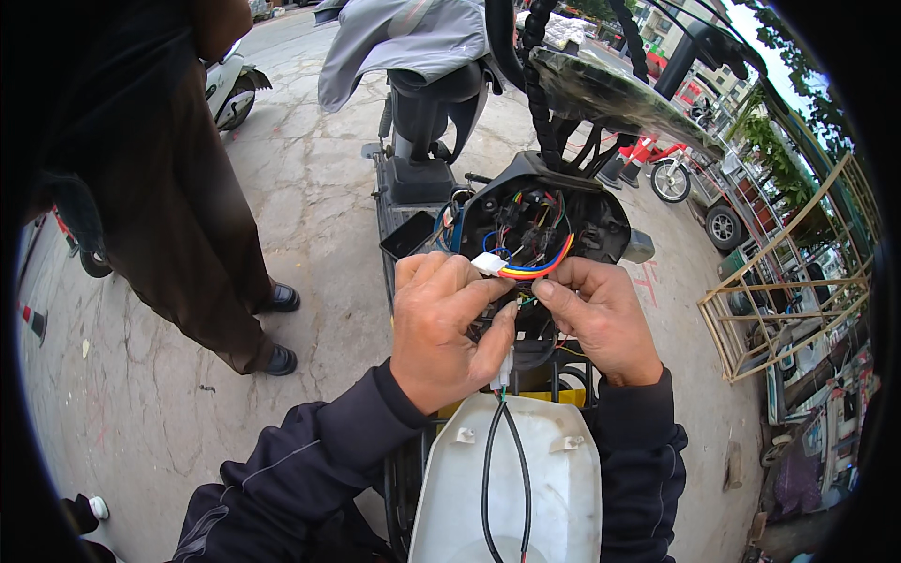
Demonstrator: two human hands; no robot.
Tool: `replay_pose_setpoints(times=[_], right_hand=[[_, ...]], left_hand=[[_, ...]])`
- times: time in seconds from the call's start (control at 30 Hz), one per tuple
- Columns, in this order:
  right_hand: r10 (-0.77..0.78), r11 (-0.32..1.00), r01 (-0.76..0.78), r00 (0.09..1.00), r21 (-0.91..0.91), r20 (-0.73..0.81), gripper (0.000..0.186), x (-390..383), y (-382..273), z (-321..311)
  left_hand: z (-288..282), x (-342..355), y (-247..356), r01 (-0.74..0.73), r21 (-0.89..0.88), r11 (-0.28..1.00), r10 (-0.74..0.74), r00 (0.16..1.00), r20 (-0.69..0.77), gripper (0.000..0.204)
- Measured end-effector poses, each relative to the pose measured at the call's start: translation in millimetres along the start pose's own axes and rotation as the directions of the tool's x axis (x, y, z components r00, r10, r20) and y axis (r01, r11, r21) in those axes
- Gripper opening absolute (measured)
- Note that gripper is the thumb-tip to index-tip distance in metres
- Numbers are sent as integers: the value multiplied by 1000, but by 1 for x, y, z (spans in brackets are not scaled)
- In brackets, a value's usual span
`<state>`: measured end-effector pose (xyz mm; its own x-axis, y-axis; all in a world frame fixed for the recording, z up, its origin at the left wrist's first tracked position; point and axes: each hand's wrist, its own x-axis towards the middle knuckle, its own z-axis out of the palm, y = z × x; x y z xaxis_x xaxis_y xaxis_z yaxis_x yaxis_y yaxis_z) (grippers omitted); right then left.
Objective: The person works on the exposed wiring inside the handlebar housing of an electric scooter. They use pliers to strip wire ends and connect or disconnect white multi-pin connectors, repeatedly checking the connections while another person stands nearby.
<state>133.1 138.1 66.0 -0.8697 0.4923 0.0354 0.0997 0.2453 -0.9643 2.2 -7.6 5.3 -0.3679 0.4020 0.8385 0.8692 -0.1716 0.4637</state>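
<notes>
An electric scooter's front housing [601, 220] stands open, with a tangle of coloured wires [530, 211] inside. A white plug connector [488, 265] with red, yellow and blue wires rests against the fingers of my left hand [441, 324]. That hand is closed, thumb and forefinger nearly meeting; what they pinch is hidden. My right hand [601, 314] is also closed, its thumb and forefinger pinched beside the coloured wires, near a thin green wire [526, 301]. Below my left thumb hangs a pale connector [503, 372]. From it a black cable [496, 450] runs down over a white plastic cover [563, 497].
A person in dark trousers [188, 216] stands close on the left. Grey cloth [413, 38] drapes over the scooter's seat. Handlebar parts and a scuffed clear shield [619, 98] overhang the housing. At right stand a wooden frame [779, 300] and a red bicycle [668, 174].
</notes>
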Motion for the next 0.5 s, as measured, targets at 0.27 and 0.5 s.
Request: replay_pose_setpoints(times=[0.27, 0.5], right_hand=[[34, 999, -33, 998, -34, 47, 25, 0, 6, -13], [-7, 993, 10, 1000, -116, 28, 25, -1, 4, -13]], left_hand=[[-7, -5, -1, 78, 2, 997, -78, 997, -18, 26], [-10, -9, 1, 160, -76, 984, -163, 986, -31, 28]])
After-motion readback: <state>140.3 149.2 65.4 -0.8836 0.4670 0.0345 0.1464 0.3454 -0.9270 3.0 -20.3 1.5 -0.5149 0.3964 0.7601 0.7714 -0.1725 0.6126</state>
